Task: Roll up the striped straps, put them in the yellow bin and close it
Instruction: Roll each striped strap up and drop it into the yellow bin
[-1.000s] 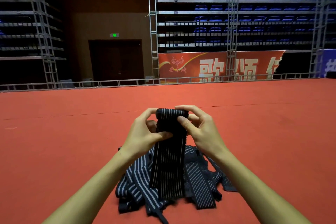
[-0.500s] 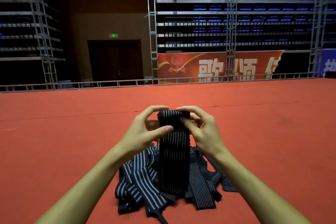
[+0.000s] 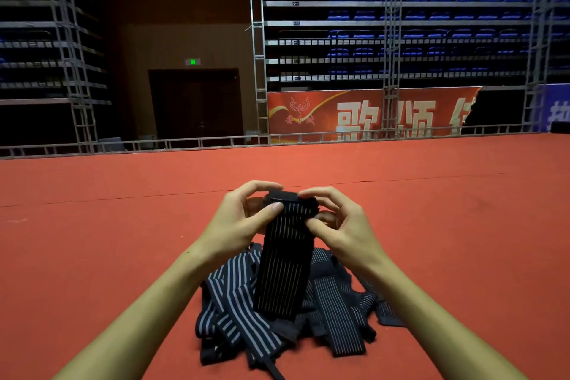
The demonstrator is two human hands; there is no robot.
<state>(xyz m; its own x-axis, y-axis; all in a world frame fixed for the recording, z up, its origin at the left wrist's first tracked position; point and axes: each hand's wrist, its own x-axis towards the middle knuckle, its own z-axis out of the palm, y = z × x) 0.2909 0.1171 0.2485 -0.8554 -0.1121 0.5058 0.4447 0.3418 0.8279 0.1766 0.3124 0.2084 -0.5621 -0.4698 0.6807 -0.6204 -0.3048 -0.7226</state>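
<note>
Since earlier frames: hanging tail of held strap shorter, lower end lifted further up off the pile; roll at top slightly thicker; both hands at much the same height above the pile

Left to right, all placed relative to the pile of striped straps (image 3: 283,315) on the red carpet (image 3: 92,256):
- Left hand (image 3: 243,219) above the pile, slightly left of its middle. Thumb pressed across the near face of the roll, index finger arched over the top; fingers curled, pinching the left end of the roll
- Held strap (image 3: 285,262) directly above the pile's middle. Rolled part at top, between the two hands; unrolled tail hanging straight down, long axis near vertical, tilted a little leftward at the bottom, lower edge just at or touching the pile (contact not resolvable)
- Right hand (image 3: 342,225) above the pile, slightly right of its middle. Thumb on the near right edge of the roll, fingertips curled over the top; pinching the right end

Key relation: roll axis horizontal, running hand to hand; remaining tail straight below the grip, so further winding draws it upward. Both hands equally near, one at each end

Judgement: rolling of this strap roughly half done; the rest of the pile loose and unrolled. Yellow bin not in view
</note>
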